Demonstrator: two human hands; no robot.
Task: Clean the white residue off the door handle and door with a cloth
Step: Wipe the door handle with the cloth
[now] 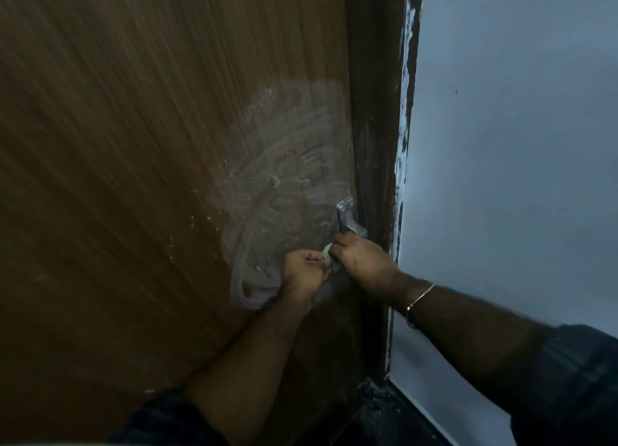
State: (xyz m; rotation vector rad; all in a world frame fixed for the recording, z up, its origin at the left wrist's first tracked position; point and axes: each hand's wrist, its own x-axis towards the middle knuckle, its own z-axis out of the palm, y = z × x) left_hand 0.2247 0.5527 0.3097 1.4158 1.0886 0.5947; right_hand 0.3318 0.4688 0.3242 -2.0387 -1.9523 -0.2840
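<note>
Gripping the door handle (351,226) through a green cloth (328,252), right hand (363,261) scrubs while left hand (304,273) pinches the cloth's loose end taut; white residue (284,178) smears the door (133,178) above both.

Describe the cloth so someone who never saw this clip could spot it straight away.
Start at the brown wooden door and follow its right edge down to the metal door handle. Just below it, the left hand and right hand meet. The cloth is the small pale green scrap showing between them.
</note>
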